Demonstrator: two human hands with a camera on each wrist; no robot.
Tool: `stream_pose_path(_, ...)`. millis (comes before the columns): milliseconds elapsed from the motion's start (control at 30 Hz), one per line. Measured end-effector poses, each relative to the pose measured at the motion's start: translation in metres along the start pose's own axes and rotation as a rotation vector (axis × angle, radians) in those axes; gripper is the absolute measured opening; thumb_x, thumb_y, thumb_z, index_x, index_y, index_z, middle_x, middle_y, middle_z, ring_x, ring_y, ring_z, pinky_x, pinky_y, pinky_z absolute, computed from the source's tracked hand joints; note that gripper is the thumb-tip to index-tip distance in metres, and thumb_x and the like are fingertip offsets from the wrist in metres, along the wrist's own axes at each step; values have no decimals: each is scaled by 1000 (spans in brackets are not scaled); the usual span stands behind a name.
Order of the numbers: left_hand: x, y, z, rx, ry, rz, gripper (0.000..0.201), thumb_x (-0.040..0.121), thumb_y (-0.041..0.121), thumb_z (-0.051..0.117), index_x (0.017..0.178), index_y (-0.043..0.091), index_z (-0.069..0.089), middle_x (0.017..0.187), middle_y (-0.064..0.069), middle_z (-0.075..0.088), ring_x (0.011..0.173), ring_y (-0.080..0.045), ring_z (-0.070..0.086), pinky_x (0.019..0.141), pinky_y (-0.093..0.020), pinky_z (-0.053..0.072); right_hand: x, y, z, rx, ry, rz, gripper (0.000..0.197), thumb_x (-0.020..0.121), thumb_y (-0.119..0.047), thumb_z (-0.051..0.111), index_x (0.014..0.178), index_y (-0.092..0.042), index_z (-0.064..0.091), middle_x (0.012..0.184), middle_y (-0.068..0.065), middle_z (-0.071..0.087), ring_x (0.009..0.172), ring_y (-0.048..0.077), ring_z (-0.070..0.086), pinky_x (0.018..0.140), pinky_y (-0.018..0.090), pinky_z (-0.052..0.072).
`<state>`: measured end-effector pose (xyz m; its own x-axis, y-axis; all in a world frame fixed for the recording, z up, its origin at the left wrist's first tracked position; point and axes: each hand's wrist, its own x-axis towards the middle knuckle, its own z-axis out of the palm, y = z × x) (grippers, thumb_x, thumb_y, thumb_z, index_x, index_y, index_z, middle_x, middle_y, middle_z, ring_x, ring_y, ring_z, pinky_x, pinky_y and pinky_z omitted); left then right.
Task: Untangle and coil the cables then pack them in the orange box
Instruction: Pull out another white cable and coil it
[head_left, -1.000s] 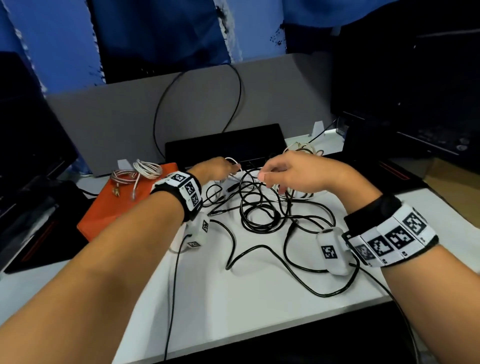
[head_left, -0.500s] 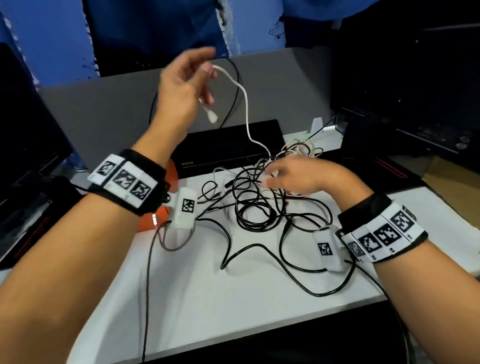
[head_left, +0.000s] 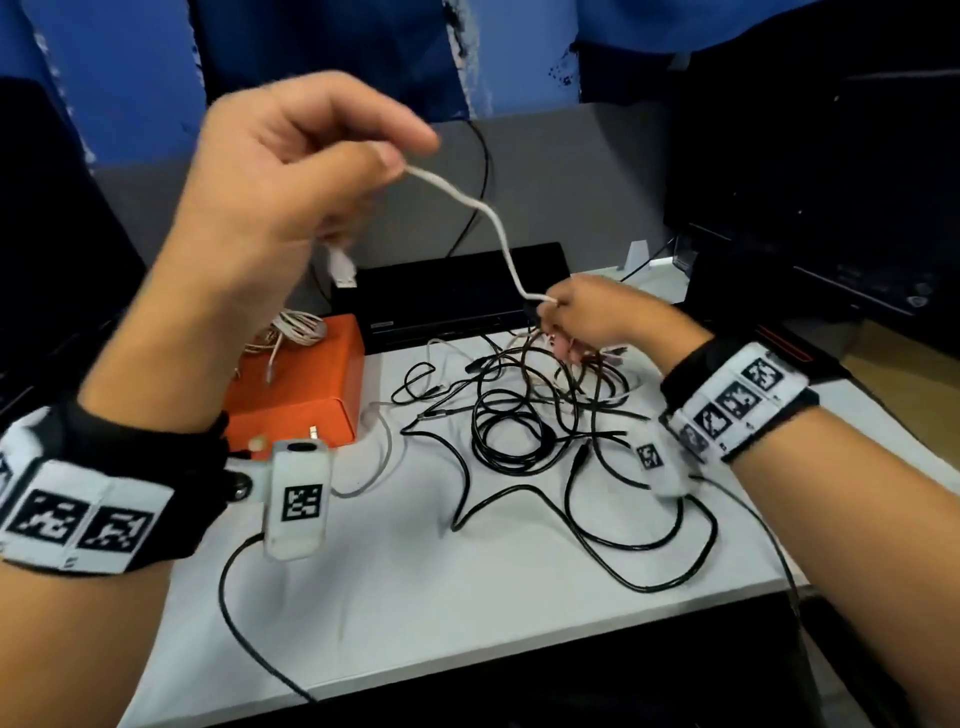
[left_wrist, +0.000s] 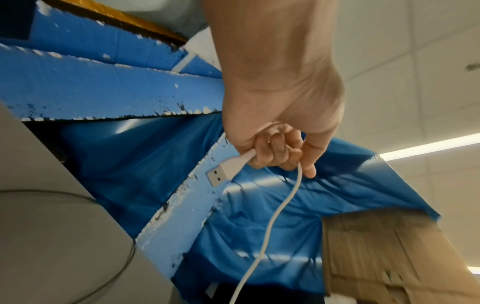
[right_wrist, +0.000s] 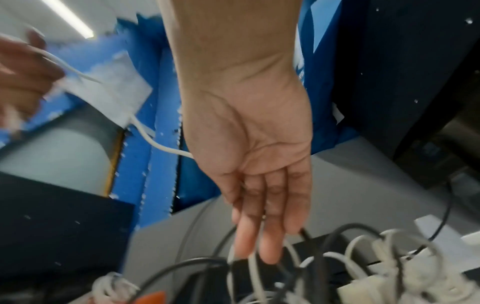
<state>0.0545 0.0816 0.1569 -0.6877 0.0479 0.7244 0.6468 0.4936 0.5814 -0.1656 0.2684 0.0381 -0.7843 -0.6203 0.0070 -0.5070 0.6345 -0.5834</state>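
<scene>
My left hand (head_left: 291, 182) is raised high above the white table (head_left: 415, 597) and grips a white cable (head_left: 488, 213) just behind its USB plug (head_left: 343, 267). In the left wrist view the fingers (left_wrist: 275, 148) curl round the white cable (left_wrist: 275, 216), with the plug (left_wrist: 221, 174) sticking out. The cable runs down to my right hand (head_left: 587, 317), which pinches it over a tangle of black and white cables (head_left: 519, 415). In the right wrist view the right hand's fingers (right_wrist: 259, 226) reach down among the cables (right_wrist: 324, 257). The shut orange box (head_left: 306, 384) sits left of the tangle with coiled cables (head_left: 296, 330) on top.
A flat black device (head_left: 447, 296) lies just behind the tangle against a grey partition (head_left: 571, 182). Dark equipment (head_left: 831, 208) stands at the right. A black lead (head_left: 649, 566) loops toward the table's front edge.
My left hand has lifted off the tangle and risen up and toward me, drawing out the white cable's USB end. The right hand has stayed at the tangle.
</scene>
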Motion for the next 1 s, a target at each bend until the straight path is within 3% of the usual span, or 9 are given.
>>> stream_pose_path(200, -25, -18, -50, 47, 138, -88, 10, 97, 11, 60, 105, 6, 63, 61, -8, 33, 46, -8, 27, 41, -18, 24, 46, 11, -40, -34, 86, 22, 31, 109, -28, 44, 88, -14, 61, 66, 8, 70, 51, 19, 65, 51, 26, 43)
stream_pose_path(300, -40, -34, -67, -154, 243, -163, 11, 98, 13, 55, 96, 22, 61, 54, 11, 30, 41, -4, 19, 37, -18, 20, 53, 5, -53, -355, 196, 16, 24, 105, -19, 52, 99, -5, 71, 94, 17, 69, 90, 32, 68, 72, 30, 43)
stream_pose_path(400, -49, -49, -88, -247, 319, -234, 9, 92, 31, 65, 87, 29, 58, 53, 13, 22, 39, -4, 14, 35, -17, 19, 49, -7, -87, -339, 493, 44, 22, 102, -15, 56, 112, -6, 74, 100, 16, 69, 92, 33, 66, 82, 40, 53)
stream_pose_path(500, -60, -55, -93, -151, 364, -271, 14, 101, 19, 53, 95, 29, 62, 52, 11, 22, 38, -4, 16, 36, -15, 18, 43, -31, -122, -88, 835, -76, 30, 104, -28, 48, 107, -12, 73, 105, 11, 73, 95, 26, 68, 80, 35, 51)
stream_pose_path(567, -67, -57, -82, -73, 372, -326, 17, 101, 17, 54, 95, 27, 68, 49, 13, 30, 37, -2, 22, 39, -16, 18, 40, -47, -131, -31, 911, -189, 44, 101, -40, 45, 101, -6, 72, 100, 18, 74, 94, 28, 70, 77, 41, 52)
stream_pose_path(733, -68, -61, -40, 208, 26, -543, 34, 95, 48, 59, 102, 20, 77, 50, -2, 49, 46, -19, 35, 46, -25, 25, 19, -81, -134, -154, 778, -309, 48, 101, -43, 46, 102, 0, 66, 98, 31, 63, 84, 34, 63, 69, 43, 41)
stream_pose_path(800, -57, -57, -21, 233, -35, -519, 29, 99, 44, 59, 108, 21, 75, 52, -1, 58, 41, -9, 38, 42, -20, 29, 4, -96, -138, -195, 732, -365, 41, 103, -45, 39, 94, -15, 65, 79, 14, 58, 70, 27, 58, 81, 50, 50)
stream_pose_path(867, -39, -53, -9, 303, -12, -451, 28, 99, 42, 61, 120, 25, 70, 55, -1, 65, 40, 0, 45, 46, -14, 35, -20, -119, -129, -296, 640, -367, 31, 107, -38, 37, 100, -29, 66, 68, -7, 44, 62, 7, 50, 76, 34, 51)
stream_pose_path(1000, 4, -54, 16, 351, -77, -383, 46, 95, 46, 67, 136, 31, 53, 65, -2, 72, 41, 1, 46, 46, -17, 34, -36, -147, -89, -484, 329, -511, 21, 102, -29, 55, 95, -17, 72, 72, -2, 65, 71, 21, 60, 67, 34, 46)
